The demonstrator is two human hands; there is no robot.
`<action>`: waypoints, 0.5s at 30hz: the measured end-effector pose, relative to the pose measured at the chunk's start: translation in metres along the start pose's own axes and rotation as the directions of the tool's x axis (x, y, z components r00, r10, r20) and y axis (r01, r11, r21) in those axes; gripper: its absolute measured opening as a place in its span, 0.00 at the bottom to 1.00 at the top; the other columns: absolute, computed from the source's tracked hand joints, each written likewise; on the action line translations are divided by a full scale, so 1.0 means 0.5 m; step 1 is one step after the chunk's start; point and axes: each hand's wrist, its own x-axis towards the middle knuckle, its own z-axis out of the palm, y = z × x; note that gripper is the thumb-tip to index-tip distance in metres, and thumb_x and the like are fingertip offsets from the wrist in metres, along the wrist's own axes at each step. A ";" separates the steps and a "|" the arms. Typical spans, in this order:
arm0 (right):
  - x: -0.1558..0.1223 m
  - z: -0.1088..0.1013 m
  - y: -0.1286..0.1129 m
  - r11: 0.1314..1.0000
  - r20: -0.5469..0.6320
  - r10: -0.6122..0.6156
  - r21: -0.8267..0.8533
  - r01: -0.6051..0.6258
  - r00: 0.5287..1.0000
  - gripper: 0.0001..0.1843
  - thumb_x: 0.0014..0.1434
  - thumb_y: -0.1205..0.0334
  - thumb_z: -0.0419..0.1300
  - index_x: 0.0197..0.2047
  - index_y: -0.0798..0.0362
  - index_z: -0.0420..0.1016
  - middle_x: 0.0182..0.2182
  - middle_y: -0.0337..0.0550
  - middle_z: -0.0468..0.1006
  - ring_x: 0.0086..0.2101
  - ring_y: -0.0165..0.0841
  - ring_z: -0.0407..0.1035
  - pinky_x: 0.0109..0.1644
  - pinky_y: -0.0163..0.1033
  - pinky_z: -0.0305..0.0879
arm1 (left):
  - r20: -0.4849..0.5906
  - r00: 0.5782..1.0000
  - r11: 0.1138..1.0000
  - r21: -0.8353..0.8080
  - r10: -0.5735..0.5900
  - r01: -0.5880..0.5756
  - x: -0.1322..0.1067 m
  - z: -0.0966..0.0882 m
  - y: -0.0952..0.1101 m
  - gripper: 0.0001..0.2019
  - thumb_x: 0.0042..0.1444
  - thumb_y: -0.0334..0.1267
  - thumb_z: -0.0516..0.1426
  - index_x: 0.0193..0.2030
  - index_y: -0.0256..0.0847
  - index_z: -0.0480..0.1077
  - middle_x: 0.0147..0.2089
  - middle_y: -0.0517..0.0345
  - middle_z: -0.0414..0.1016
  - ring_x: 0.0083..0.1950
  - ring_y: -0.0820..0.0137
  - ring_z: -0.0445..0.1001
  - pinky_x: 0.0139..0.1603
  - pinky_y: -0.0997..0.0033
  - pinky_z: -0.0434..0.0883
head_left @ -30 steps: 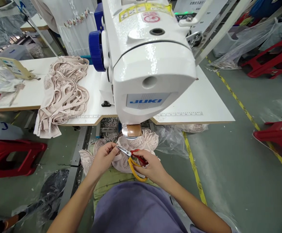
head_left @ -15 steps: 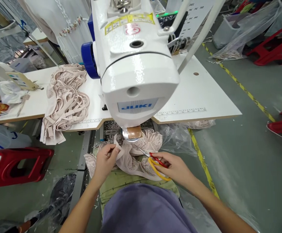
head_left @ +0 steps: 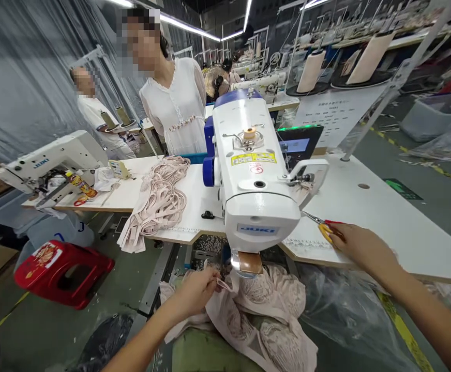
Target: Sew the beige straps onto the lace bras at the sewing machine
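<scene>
My left hand (head_left: pixel 198 292) pinches the edge of a beige lace bra (head_left: pixel 244 325), just left of the sewing machine's needle area. The bra's cups hang over my lap and the green cloth (head_left: pixel 202 351). In my right hand (head_left: pixel 353 243) is a pair of scissors (head_left: pixel 324 227) with red and yellow handles, its blades pointing left over the white table's right part. The white sewing machine (head_left: pixel 262 206) stands between my hands, with a brown guard at its head. The needle itself is hidden from view.
A heap of beige bras and straps (head_left: pixel 159 196) lies on the white table (head_left: pixel 189 235) left of the machine. A red stool (head_left: pixel 64 271) stands at lower left. A person in white (head_left: pixel 177 103) stands behind the table. Thread cones (head_left: pixel 311 72) rise at the back right.
My right hand has moved with the scissors from beside the bra up and right, over the table. My left hand still holds the bra. The view has tilted upward, showing more of the room.
</scene>
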 end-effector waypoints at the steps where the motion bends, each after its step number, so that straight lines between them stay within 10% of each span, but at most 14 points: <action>1: -0.010 -0.002 -0.014 0.999 0.021 -0.032 0.020 0.031 0.999 0.16 0.64 0.57 0.53 0.40 0.57 0.80 0.44 0.62 0.81 0.42 0.47 0.76 0.41 0.47 0.68 | -0.015 1.000 0.998 0.062 0.005 -0.004 0.001 0.004 0.001 0.10 0.67 0.35 0.49 0.45 0.41 0.71 0.37 0.56 0.79 0.37 0.69 0.77 0.34 0.75 0.70; 5: -0.146 0.011 -0.120 0.944 0.159 0.020 0.321 -0.070 0.987 0.23 0.63 0.45 0.53 0.49 0.53 0.77 0.51 0.59 0.78 0.50 0.51 0.72 0.52 0.53 0.69 | -0.096 0.993 0.966 0.254 0.067 -0.040 0.010 0.049 0.020 0.09 0.65 0.33 0.51 0.36 0.38 0.70 0.43 0.46 0.76 0.46 0.59 0.74 0.45 0.61 0.69; 9: -0.315 0.061 -0.249 0.677 0.456 -0.418 0.733 -0.066 0.786 0.35 0.52 0.35 0.62 0.56 0.50 0.75 0.55 0.55 0.76 0.56 0.51 0.69 0.61 0.54 0.65 | -0.040 0.981 0.934 0.315 0.191 -0.169 0.015 0.102 0.065 0.08 0.64 0.38 0.52 0.35 0.39 0.68 0.33 0.53 0.76 0.35 0.64 0.74 0.37 0.66 0.67; 15: -0.357 0.037 -0.367 0.279 0.472 -0.020 0.849 -0.448 0.881 0.30 0.62 0.33 0.47 0.39 0.50 0.76 0.37 0.50 0.80 0.39 0.43 0.75 0.44 0.45 0.74 | -0.209 0.958 0.979 -0.009 0.197 -0.203 0.023 0.122 0.144 0.17 0.68 0.41 0.45 0.28 0.43 0.61 0.24 0.59 0.69 0.25 0.70 0.66 0.28 0.68 0.57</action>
